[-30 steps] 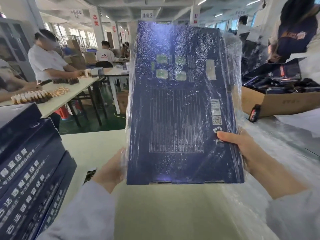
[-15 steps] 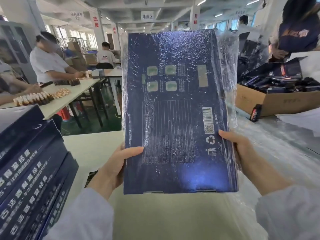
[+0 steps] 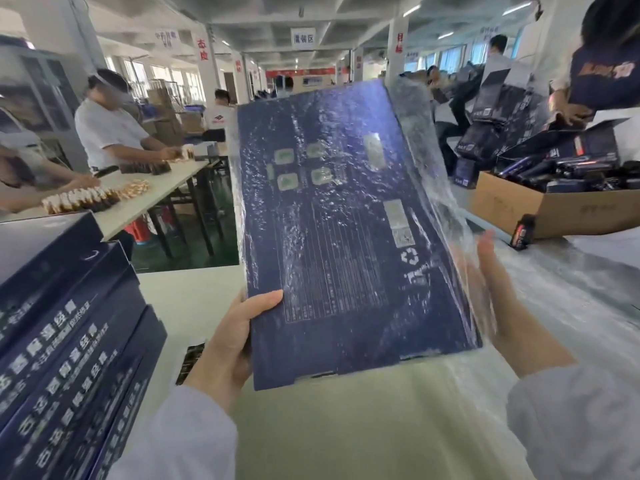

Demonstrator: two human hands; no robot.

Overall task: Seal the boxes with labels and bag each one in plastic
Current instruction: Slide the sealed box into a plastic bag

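Holds flat dark-blue cardboard box point(image 3: 346, 237) up, tilted, above pale desk point(image 3: 346, 427), already sleeved in crinkled clear plastic bag point(image 3: 433, 161). Pinches lower left corner with left grip point(image 3: 228, 344), thumb on face. Steadies right edge through film with right grip point(image 3: 491, 289), fingers straight, clasping nothing. Probably leaves bag's open end to finish, plus seemingly unbagged stack of dark-blue boxes point(image 3: 69, 341) at left.

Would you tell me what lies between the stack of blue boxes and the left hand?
In the head view, a small dark printed sheet lies flat on the table beside the left hand.
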